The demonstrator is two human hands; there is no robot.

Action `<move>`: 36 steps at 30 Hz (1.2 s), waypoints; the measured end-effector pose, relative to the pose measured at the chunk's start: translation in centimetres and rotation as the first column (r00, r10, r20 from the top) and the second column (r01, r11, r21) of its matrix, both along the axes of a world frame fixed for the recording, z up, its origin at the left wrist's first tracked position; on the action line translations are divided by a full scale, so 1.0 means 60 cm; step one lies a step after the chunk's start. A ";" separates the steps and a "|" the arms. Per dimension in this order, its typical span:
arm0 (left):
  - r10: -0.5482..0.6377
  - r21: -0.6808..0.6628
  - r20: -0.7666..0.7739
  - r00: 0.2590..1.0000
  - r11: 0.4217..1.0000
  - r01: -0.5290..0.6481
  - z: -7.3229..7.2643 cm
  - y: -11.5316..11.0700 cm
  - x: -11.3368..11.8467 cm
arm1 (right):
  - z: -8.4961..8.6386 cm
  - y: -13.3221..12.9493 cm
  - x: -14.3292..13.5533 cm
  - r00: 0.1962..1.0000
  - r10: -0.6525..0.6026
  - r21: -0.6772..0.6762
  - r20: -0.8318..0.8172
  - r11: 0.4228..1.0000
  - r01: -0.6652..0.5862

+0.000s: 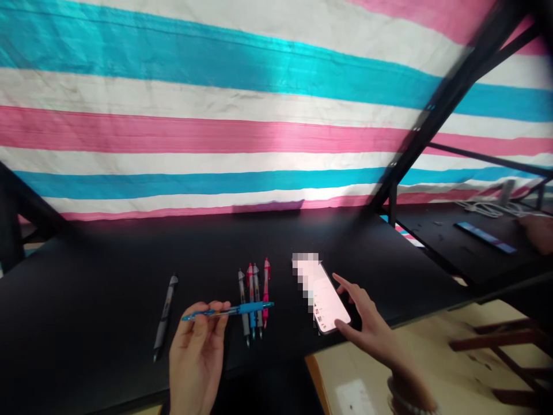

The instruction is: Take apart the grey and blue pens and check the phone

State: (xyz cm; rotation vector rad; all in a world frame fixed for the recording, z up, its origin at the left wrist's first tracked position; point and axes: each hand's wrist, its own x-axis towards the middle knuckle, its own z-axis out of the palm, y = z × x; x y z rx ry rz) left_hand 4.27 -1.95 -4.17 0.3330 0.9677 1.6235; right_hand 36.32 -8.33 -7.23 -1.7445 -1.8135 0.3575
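Note:
My left hand [199,346] pinches a blue pen [250,308] near one end, and the pen lies level above the black table. Beneath and beyond it, several pens [256,282] with grey, pink and blue parts lie side by side. A grey pen [165,317] rests apart on the left. My right hand [365,323] has its fingers spread at the right edge of a phone [330,300] with a lit screen, its thumb at the phone's lower corner. Part of the screen is blurred out.
The black table [108,276] ends at a striped sheet [194,132]. Dark metal frame bars [444,109] slant at the right. On a neighbouring table lie another phone [485,237] and white cables [488,208], beside a person's hand [537,230].

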 end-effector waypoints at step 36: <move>-0.075 0.219 -0.080 0.994 0.971 0.091 0.008 0.004 -0.006 | 0.108 0.066 -0.240 0.773 0.125 0.032 -0.623 0.990 -0.134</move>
